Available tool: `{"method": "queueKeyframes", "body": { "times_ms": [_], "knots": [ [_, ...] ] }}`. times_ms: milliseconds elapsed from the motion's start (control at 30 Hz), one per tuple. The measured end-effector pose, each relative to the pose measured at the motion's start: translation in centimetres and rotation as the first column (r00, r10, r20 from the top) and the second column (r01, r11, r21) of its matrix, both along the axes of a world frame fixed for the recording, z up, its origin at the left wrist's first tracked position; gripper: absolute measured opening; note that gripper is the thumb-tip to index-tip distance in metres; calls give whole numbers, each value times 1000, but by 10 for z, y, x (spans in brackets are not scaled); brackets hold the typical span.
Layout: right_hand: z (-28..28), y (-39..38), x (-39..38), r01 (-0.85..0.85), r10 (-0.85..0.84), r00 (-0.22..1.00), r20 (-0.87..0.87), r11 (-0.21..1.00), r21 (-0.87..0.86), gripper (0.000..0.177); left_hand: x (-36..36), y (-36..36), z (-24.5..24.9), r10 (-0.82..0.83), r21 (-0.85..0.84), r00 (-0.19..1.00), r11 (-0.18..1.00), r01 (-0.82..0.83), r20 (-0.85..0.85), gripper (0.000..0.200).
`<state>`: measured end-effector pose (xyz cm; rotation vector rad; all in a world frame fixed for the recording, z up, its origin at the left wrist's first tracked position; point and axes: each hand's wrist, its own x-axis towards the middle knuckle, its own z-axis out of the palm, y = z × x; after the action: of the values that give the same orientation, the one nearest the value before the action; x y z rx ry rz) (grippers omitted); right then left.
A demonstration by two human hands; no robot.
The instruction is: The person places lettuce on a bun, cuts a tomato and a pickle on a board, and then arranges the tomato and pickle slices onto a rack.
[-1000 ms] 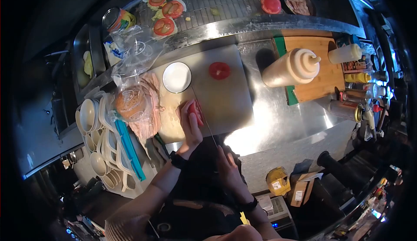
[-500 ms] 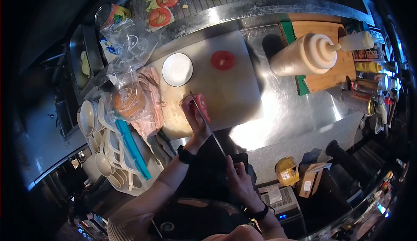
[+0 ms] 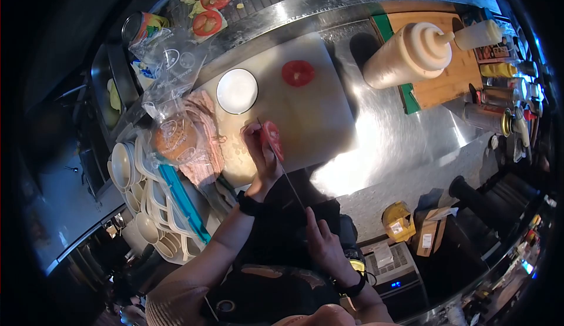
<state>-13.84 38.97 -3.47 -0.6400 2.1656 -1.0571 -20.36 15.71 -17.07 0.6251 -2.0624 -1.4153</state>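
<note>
My left hand (image 3: 259, 157) is closed around a cut tomato (image 3: 271, 138) at the near edge of a white cutting board (image 3: 317, 120). My right hand (image 3: 325, 245) grips a knife, its handle mostly hidden in the fingers. The thin knife blade (image 3: 292, 186) slants up and left to the tomato, where its far part is partly hidden. Beyond the hands, a tomato slice (image 3: 298, 73) lies flat on the board beside a small white dish (image 3: 237, 91). Layered pinkish meat slices (image 3: 207, 144) lie along the board's left edge.
Left of the board are a bagged bun (image 3: 174, 140) and stacked white bowls (image 3: 121, 164). A large squeeze bottle (image 3: 405, 59) stands right, by a wooden board (image 3: 449, 94). Tomato-topped lettuce pieces (image 3: 207, 23) sit on the rack behind a metal ledge.
The tomato has turned so more of its cut face shows. The knife blade, earlier across the front of the tomato, now runs partly hidden at it. The whole view has shifted slightly.
</note>
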Motion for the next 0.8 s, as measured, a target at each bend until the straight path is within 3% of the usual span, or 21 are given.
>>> {"method": "queueKeyframes", "body": {
  "times_ms": [167, 300, 600, 700, 800],
  "knots": [
    [0, -9, 0, 13, -13, 1000, -13, 1000, -12, 75, 3, -3, -15, 20, 141, 1000, 990, -20, 2, 41],
    [-3, -7, 14, 39, -38, 999, -24, 999, 29, 75, -3, -4, -8, 9, 50, 1000, 999, -8, -20, 40],
    [-5, -15, 14, 67, -65, 997, -49, 996, 53, 72, -2, -3, -11, 20, 133, 999, 991, -14, -42, 40],
    [4, -8, 18, 71, -67, 996, -53, 995, 76, 71, 0, -6, -16, -9, 19, 999, 1000, 10, -38, 41],
    [3, -6, 13, 71, -68, 995, -72, 996, 47, 71, -4, -4, -14, 52, 107, 996, 993, -44, -71, 33]
  ]
}}
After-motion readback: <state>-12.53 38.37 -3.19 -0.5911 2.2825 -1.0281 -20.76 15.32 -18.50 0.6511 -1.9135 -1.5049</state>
